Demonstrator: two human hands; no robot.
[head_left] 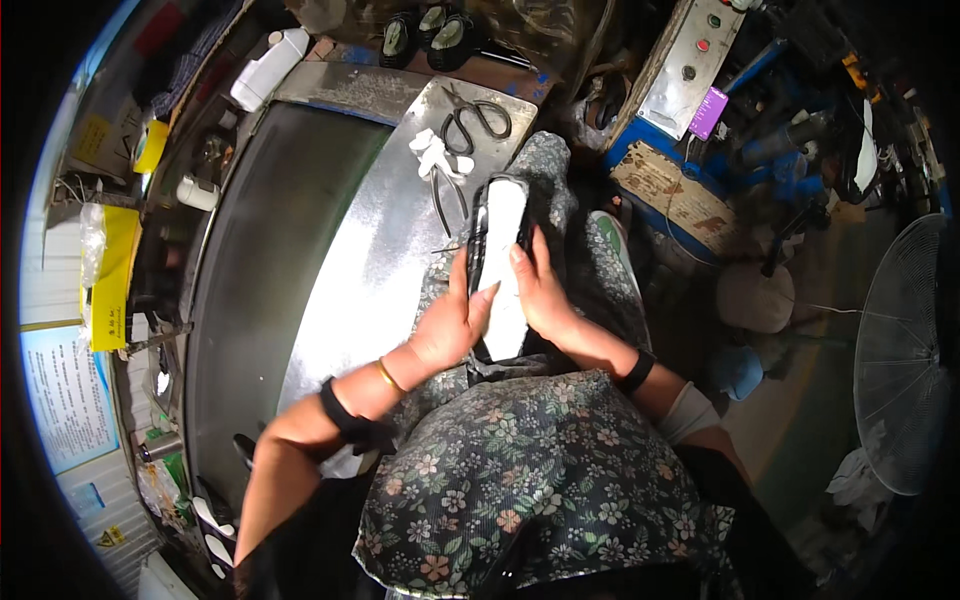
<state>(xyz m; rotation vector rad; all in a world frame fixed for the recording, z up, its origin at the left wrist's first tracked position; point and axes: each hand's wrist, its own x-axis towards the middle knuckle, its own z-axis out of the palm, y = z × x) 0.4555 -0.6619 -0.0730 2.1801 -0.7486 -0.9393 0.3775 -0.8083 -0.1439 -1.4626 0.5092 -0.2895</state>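
**Floral apron in front, a black-and-white shoe piece in both hands**

The apron fills the lower centre of the frame. Above it, at the centre, the shoe piece is held up over the lap, long and narrow, white face toward the camera and black along its sides.

The left hand grasps its left edge, thumb on the white face. The right hand grips the opposite edge, its thumb also over the white.

The work looks under way. The white face is set within the black sides, so the two seem already together; whether they are fastened, and what remains, I cannot tell. No tool is in either hand.

Just beyond, at upper centre, a metal table bears scissors and pliers, with white scraps at the pliers' upper end. Left of it runs a dark belt. Farther out are a white bottle at upper left, dark shoes at the top, a button panel at upper right and a fan at the right edge.
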